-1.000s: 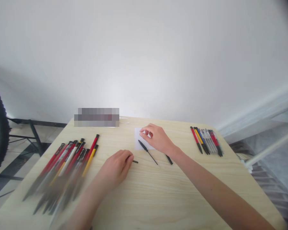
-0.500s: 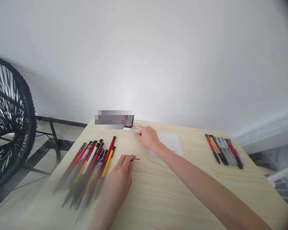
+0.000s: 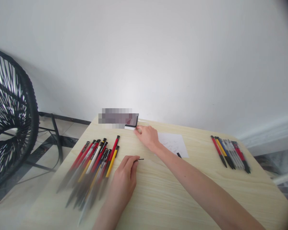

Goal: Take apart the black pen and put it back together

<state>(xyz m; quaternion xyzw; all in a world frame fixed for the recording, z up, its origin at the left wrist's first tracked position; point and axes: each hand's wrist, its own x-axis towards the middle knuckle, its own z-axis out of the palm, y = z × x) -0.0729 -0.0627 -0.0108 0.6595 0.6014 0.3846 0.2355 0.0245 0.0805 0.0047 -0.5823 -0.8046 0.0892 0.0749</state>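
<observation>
A thin dark rod (image 3: 141,159) sticks out to the right from the fingertips of the person's left hand (image 3: 124,174), just above or on the near middle of the tabletop (image 3: 163,198); the grip there is narrow, thumb and fingers closed on the rod. Farther off, the right hand (image 3: 147,136) has its fingertips at the near right corner of a dark-screened phone (image 3: 133,119) by the far edge, with a white piece (image 3: 130,127) showing under its near side. That grip is narrow too, though whether it holds anything is hidden. The phone's left part is pixelated. Just right of the right hand lies a white sheet of paper (image 3: 173,142) with faint marks, and a short black piece (image 3: 179,155) shows at its near edge, partly behind the forearm. Left of the left hand, red, yellow, white and clear pens (image 3: 108,169) lie in a loose pile, blurred at their near ends. Well apart on the right lies a row of pens (image 3: 230,152). A black woven chair (image 3: 26,92) stands at far left.
</observation>
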